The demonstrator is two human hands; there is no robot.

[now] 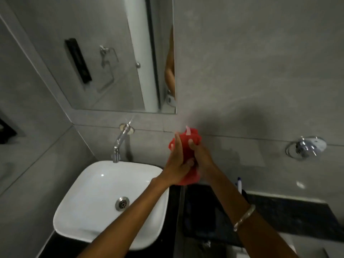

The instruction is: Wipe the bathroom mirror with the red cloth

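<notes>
I hold the red cloth [186,155] bunched between both hands, in front of the grey wall and just right of the white basin [96,198]. My left hand [176,164] lies along the cloth's left side with fingers extended upward and the thumb pressed into the fabric. My right hand [202,159] is curled around the cloth's right side, fingers closed on it. Both hands grip the cloth; neither is free

The governing relation: the mirror [111,62] lies up and to the left of the hands, directly above the basin. Its lower right corner is the nearest part, above and slightly left of the cloth. I judge the left hand marginally nearer to the glass, since it sits on the basin side. The cloth's long axis runs roughly vertical, from a loose lower end beside the basin's right rim to a crumpled top carrying a pale tag

Materials: the cloth is soft, thin and wrinkled, and should conform readily to a flat surface. The mirror is a flat, frameless, rectangular pane, smooth and reflective. The basin is glossy white ceramic, square with rounded corners, with a metal drain. A chrome tap [121,142] projects from the wall between basin and mirror. The wall is matt grey tile. The cloth does not yet touch the mirror
</notes>
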